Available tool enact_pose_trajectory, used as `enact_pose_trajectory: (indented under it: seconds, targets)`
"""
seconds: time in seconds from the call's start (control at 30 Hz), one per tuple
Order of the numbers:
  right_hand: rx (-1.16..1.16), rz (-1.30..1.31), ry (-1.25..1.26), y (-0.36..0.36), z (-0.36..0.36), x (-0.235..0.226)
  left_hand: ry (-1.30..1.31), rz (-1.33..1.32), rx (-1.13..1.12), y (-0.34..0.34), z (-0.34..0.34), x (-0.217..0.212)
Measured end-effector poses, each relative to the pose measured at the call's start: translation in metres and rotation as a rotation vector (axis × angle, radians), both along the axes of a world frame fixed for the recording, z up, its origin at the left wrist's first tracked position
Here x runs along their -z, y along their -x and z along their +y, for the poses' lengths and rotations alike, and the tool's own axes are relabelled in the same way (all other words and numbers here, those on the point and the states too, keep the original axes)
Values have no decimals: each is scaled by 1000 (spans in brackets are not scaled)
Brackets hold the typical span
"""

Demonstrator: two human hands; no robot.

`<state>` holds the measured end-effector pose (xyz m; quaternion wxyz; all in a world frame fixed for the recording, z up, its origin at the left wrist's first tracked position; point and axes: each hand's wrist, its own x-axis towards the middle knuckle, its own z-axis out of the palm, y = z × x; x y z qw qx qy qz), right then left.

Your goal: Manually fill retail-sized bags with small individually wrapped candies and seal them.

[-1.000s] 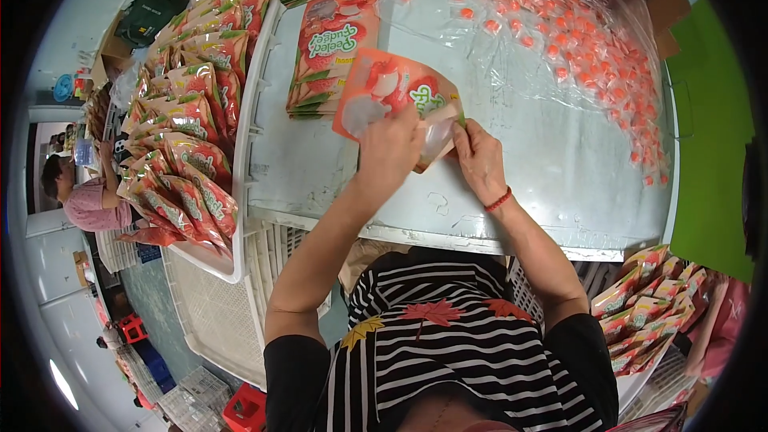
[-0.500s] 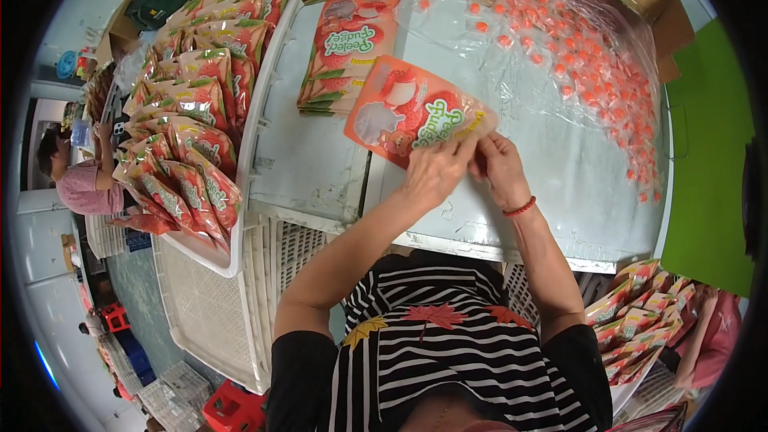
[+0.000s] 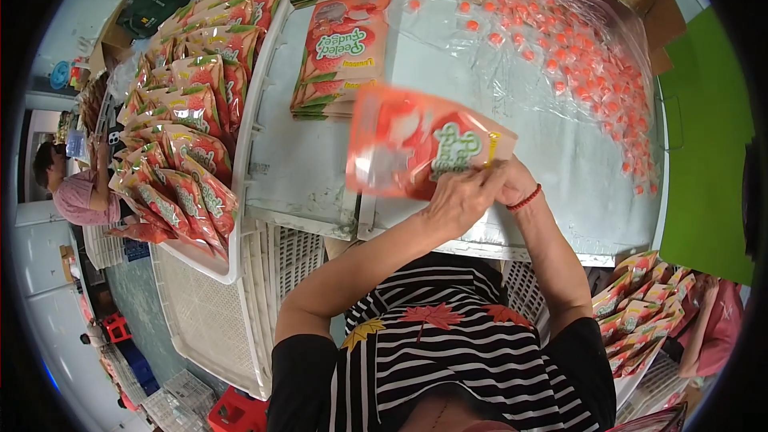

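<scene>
A flat red-and-peach candy pouch is held slightly tilted above the table, its outer end smeared by motion. My left hand has its fingers closed on the pouch's near right edge. Close beside it, my right hand grips the same edge at the corner; its fingertips are partly hidden behind the left hand. A red bead bracelet circles my right wrist. Just beyond the pouch lies a stack of matching flat pouches. Across the table's right side spread many wrapped red candies on clear plastic sheeting.
At the left stands a white crate packed with filled pouches. A cardboard box and a green panel border the right. More filled pouches sit at the lower right beside another person. One more person is far left.
The pouch has shifted right and a little nearer, turning flatter across my view. Both hands have moved right with it and drawn closer together.
</scene>
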<state>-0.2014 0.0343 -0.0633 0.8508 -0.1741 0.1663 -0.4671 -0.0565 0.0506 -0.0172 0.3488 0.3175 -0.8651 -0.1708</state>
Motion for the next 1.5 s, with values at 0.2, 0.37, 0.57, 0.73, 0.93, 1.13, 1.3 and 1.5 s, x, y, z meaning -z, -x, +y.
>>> enact_pose_trajectory:
  seconds: [0.2, 0.37, 0.57, 0.73, 0.93, 1.13, 1.3, 1.5]
  targets:
    - [74, 111, -68, 8, -2, 47, -17, -140, 159, -3, 1, 8]
    - [-49, -112, -389, 4, -5, -33, -39, -58, 143, -23, -15, -17]
    - [-148, 72, -9, -9, 2, -26, 78, -361, 240, -32, -34, -15]
    - [-136, 314, 244, 7, 1, -20, -28, -258, 105, -20, -38, -25]
    - [-211, 1125, 658, 20, -29, -76, 152, -162, -35, -34, -42, -3]
    - [646, 2194, 569, 136, -123, -30, -166, -238, -329, -81, -38, -23]
    - [635, 2644, 408, 115, -147, 12, -157, -227, -372, -91, -25, -13]
    - [589, 2483, 801, 26, -107, 11, -177, -242, -458, -108, -19, -10]
